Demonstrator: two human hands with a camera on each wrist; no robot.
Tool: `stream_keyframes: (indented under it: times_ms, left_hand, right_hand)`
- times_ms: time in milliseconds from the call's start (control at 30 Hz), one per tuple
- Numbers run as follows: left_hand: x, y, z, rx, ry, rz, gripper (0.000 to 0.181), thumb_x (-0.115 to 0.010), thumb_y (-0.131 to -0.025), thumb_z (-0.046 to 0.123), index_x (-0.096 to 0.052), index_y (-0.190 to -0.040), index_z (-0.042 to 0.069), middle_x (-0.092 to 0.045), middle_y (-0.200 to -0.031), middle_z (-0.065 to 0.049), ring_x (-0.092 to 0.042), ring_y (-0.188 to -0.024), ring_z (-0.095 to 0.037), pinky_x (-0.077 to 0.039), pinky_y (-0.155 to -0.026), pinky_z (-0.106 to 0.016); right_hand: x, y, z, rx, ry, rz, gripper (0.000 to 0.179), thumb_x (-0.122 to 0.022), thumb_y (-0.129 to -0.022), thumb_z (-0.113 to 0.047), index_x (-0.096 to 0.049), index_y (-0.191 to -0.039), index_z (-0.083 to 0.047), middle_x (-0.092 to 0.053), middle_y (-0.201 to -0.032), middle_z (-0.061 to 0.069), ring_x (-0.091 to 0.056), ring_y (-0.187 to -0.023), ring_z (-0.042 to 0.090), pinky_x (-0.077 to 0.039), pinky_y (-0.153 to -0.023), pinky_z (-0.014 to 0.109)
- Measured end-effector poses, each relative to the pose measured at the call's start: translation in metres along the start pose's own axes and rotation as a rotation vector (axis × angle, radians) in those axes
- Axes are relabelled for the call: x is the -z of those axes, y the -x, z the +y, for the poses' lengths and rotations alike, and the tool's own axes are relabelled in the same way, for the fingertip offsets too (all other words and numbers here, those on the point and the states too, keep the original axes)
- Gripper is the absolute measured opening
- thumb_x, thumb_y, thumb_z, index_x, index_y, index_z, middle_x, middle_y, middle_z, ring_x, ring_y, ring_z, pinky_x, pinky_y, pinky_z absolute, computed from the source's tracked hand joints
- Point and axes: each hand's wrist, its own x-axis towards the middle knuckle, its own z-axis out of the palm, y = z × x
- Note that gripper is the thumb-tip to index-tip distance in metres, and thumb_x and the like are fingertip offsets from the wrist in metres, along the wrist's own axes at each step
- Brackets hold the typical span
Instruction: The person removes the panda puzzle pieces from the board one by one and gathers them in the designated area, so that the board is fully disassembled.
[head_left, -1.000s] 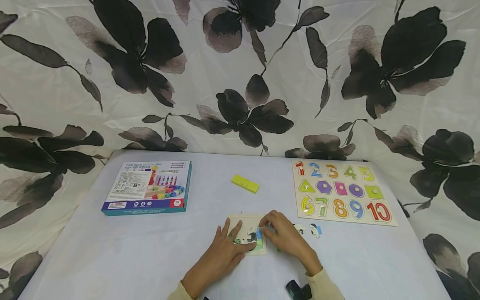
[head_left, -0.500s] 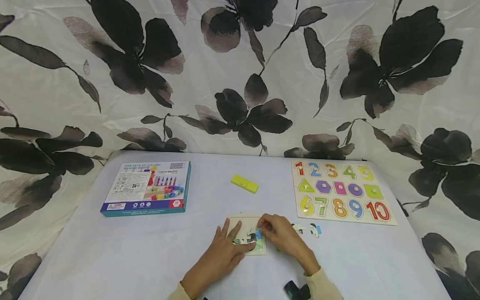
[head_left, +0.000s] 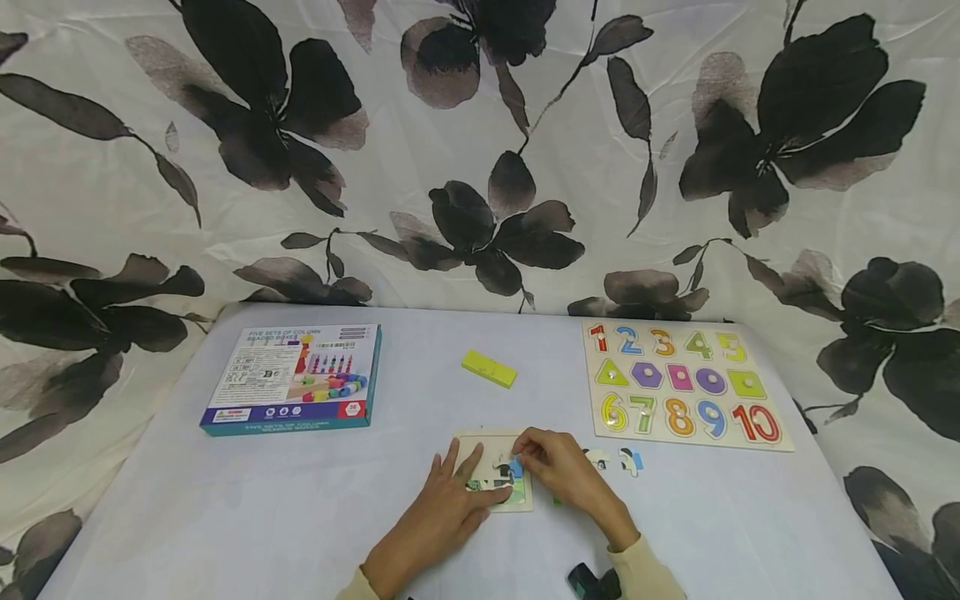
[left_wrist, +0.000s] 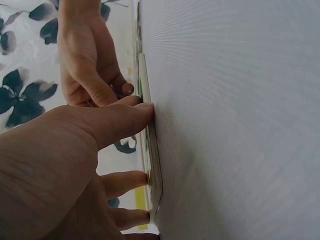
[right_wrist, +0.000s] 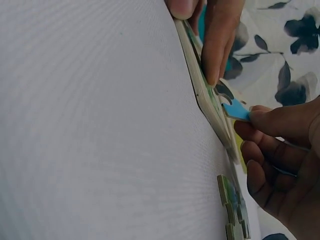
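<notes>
In the head view, the left hand [head_left: 452, 502] lies with its fingers spread over a small puzzle board [head_left: 497, 448] on the near middle of the white-covered table [head_left: 300, 492]. The right hand [head_left: 567, 472], thumb and fingertips together, is at the board's right side. Loose pieces [head_left: 631, 461] lie just right of it. Beyond the board is a yellow block [head_left: 489, 368]; a box [head_left: 292, 417] sits far left, a number board [head_left: 661, 429] far right, and a black object [head_left: 594, 582] by the right sleeve [head_left: 647, 571].

In the left wrist view, the puzzle board is nearly edge-on, the left thumb at its rim and the other fingertips touching it.

In the right wrist view, the right hand's thumb and index finger pinch a blue puzzle piece [right_wrist: 237, 111] at the board; at this angle I can't tell whether it is seated.
</notes>
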Motion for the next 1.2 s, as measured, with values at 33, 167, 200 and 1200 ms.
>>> stream_keyframes:
  times_ms: [33,167,200,1200]
  left_hand:
    - [0.0,0.0,0.0,-0.001,-0.001,0.0,0.037,-0.062,-0.092,0.024,-0.062,-0.127,0.038,-0.036,-0.148,-0.025,-0.018,-0.136,-0.058,-0.026,-0.1,-0.072]
    - [0.001,0.0,0.0,-0.004,-0.007,0.006,0.038,-0.062,-0.092,0.023,-0.062,-0.127,0.038,-0.037,-0.147,-0.026,-0.018,-0.135,-0.058,-0.027,-0.099,-0.072]
    - [0.001,0.001,0.0,-0.005,-0.007,0.007,0.038,-0.062,-0.092,0.023,-0.062,-0.127,0.038,-0.037,-0.147,-0.026,-0.018,-0.135,-0.058,-0.027,-0.099,-0.072]
    - [0.001,0.002,0.0,-0.015,-0.011,0.017,0.039,-0.062,-0.092,0.023,-0.062,-0.128,0.038,-0.036,-0.148,-0.026,-0.017,-0.136,-0.058,-0.026,-0.1,-0.071]
  right_hand:
    - [0.0,0.0,0.0,-0.001,-0.003,0.002,0.009,-0.066,-0.088,-0.003,-0.068,-0.093,-0.01,-0.065,-0.082,-0.005,-0.056,-0.072,0.004,-0.049,-0.067,0.022]
    - [0.0,0.0,0.0,-0.006,-0.013,0.003,0.009,-0.066,-0.088,-0.004,-0.068,-0.093,-0.011,-0.065,-0.082,-0.005,-0.056,-0.072,0.004,-0.049,-0.066,0.022]
    - [0.0,0.0,0.0,-0.009,-0.018,0.002,0.009,-0.066,-0.088,-0.004,-0.068,-0.093,-0.011,-0.065,-0.081,-0.005,-0.055,-0.071,0.004,-0.049,-0.066,0.022]
    - [0.015,0.014,0.005,-0.066,-0.01,0.074,0.01,-0.066,-0.089,-0.006,-0.069,-0.093,-0.015,-0.065,-0.082,-0.007,-0.056,-0.072,0.005,-0.049,-0.067,0.022]
